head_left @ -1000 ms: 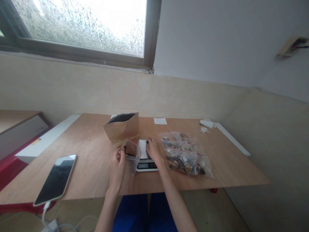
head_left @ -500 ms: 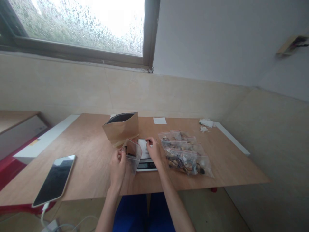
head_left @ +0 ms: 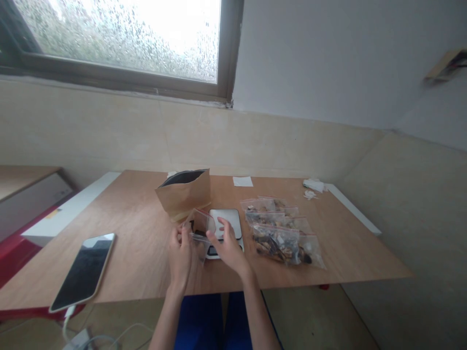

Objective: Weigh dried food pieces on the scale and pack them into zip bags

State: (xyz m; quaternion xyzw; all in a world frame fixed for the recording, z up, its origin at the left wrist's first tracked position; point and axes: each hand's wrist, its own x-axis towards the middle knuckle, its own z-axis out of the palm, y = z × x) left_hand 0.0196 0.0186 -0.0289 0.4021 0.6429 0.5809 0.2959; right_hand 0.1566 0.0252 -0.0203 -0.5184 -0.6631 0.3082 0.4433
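Observation:
My left hand [head_left: 180, 258] is shut on a clear zip bag [head_left: 199, 230] that holds a few dark pieces. My right hand [head_left: 228, 251] hovers over the front of a digital kitchen scale [head_left: 223, 221], with its fingers spread and touching or nearly touching the bag's right edge. The scale's white platform holds nothing, and my right hand hides part of its display. Behind my left hand stands a brown kraft stand-up pouch [head_left: 183, 193] with a black lining, its mouth open. To the right of the scale lie several zip bags of mixed dried pieces [head_left: 279, 241].
All this is on a wooden tabletop [head_left: 146, 243]. A smartphone [head_left: 83, 272] with a white charging cable lies at its front left. A white paper slip [head_left: 242, 181] and white tissue scraps [head_left: 314, 185] lie at the back. Tiled wall stands behind and right.
My right hand has moved left and toward me, away from the scale's platform and up to the clear bag, uncovering the platform. My left hand still holds the bag.

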